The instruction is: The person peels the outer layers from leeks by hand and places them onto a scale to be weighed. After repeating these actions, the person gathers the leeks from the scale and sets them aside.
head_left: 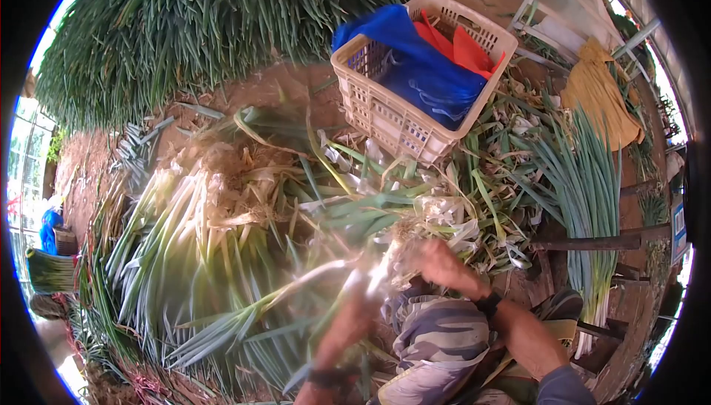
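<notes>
My left hand point(354, 309), smeared by motion, is closed around a spring onion point(381, 275) with a white stem and roots. Long green leaves point(244, 325) stretch from beside it toward the lower left. My right hand point(448, 268) is curled close to the root end, above my knee in camouflage trousers point(441, 331). What its fingers grip, if anything, is lost in blur. Left of my hands lies a large heap of spring onions point(200, 257), its brown roots at the top and its leaves fanned downward.
A beige plastic crate point(392, 127) holding blue cloth point(422, 83) and red cloth point(470, 53) stands ahead on leaf scraps point(489, 175). Another big pile of green onions point(207, 27) is at upper left. A bundle of spring onions point(589, 197) lies at right near a yellow cloth point(603, 97).
</notes>
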Tool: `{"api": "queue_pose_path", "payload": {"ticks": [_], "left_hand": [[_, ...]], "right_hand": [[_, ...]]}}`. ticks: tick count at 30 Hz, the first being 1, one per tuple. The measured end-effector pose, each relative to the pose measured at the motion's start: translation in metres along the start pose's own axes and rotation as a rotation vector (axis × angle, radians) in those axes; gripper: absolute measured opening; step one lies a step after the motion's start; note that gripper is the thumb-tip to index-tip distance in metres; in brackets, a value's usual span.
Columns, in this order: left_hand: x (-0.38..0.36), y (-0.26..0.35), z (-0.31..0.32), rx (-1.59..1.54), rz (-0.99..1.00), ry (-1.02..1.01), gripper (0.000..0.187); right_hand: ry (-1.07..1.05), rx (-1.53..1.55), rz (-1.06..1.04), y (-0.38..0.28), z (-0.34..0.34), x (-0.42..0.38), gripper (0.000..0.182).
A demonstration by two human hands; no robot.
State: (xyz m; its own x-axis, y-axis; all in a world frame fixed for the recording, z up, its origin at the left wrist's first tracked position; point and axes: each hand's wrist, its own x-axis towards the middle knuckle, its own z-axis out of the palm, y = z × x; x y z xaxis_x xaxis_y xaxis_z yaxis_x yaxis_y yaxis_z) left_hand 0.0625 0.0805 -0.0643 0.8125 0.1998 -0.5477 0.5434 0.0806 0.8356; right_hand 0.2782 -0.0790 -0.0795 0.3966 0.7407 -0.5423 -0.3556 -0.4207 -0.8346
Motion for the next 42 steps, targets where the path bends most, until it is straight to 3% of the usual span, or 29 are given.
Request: {"api": "queue_pose_path", "payload": {"ticks": [2,3,4,6,9,10,13,16,17,19,21,23,25,28,31,34,37,40,42], "left_hand": [[-0.005,0.013,-0.003,0.002,-0.157,0.018,0.04],[-0.007,0.007,-0.004,0.054,-0.165,0.018,0.038],[-0.008,0.001,-0.005,0.106,-0.172,0.018,0.035],[-0.016,-0.045,-0.002,0.326,-0.056,0.024,0.03],[-0.022,-0.072,0.005,0.288,0.178,0.045,0.033],[-0.022,-0.072,0.009,0.396,0.204,0.097,0.025],[-0.026,-0.058,0.011,0.369,0.057,0.069,0.024],[-0.04,-0.03,-0.002,0.342,0.177,0.071,0.03],[-0.043,-0.028,-0.008,0.332,0.156,0.064,0.031],[-0.049,-0.025,-0.012,0.303,0.089,0.073,0.032],[-0.049,-0.016,-0.01,0.27,0.005,0.088,0.033],[-0.035,-0.041,0.001,0.324,-0.017,0.168,0.032],[-0.027,-0.06,0.012,0.378,0.01,0.173,0.029],[-0.021,-0.061,0.025,0.375,-0.069,0.142,0.023],[-0.015,-0.068,0.037,0.373,-0.172,0.096,0.022],[-0.014,-0.066,0.048,0.633,-0.087,-0.006,0.024],[-0.015,-0.068,0.064,0.454,0.168,0.121,0.028],[-0.032,-0.093,0.065,0.539,0.087,0.101,0.034],[-0.043,-0.026,0.046,0.265,-0.366,-0.04,0.031]], "right_hand": [[0.247,0.096,-0.114,-0.009,-0.014,0.0,0.024],[0.394,-0.056,-0.099,-0.032,-0.02,-0.002,0.023],[0.457,0.016,-0.115,-0.041,-0.026,0.0,0.02],[0.588,0.161,-0.152,-0.054,-0.045,0.001,0.013],[0.712,0.363,-0.125,-0.05,-0.075,0.006,0.009],[0.71,0.353,-0.118,-0.045,-0.082,0.006,0.008],[0.863,0.35,-0.059,-0.03,-0.088,0.004,0.008],[1.038,0.516,-0.026,-0.015,-0.133,-0.004,0.009],[0.955,0.404,-0.065,0.002,-0.161,-0.014,0.008],[0.693,-0.066,0.012,-0.017,-0.156,-0.035,0.017],[0.525,-0.91,-0.189,0.004,-0.129,-0.04,0.029],[0.271,-0.696,0.015,-0.024,-0.076,-0.053,0.05],[0.161,-0.304,-0.064,-0.034,-0.035,-0.051,0.053],[0.124,0.059,0.026,-0.018,-0.008,-0.04,0.039],[0.227,0.122,-0.066,-0.006,0.002,-0.03,0.024],[0.487,-0.122,-0.164,0.008,0.0,-0.018,0.019],[0.643,-0.228,-0.233,0.027,-0.008,-0.001,0.017],[0.917,-0.192,-0.234,0.039,-0.054,0.018,0.016],[1.066,-0.272,-0.272,0.028,-0.114,0.018,0.011]]}}
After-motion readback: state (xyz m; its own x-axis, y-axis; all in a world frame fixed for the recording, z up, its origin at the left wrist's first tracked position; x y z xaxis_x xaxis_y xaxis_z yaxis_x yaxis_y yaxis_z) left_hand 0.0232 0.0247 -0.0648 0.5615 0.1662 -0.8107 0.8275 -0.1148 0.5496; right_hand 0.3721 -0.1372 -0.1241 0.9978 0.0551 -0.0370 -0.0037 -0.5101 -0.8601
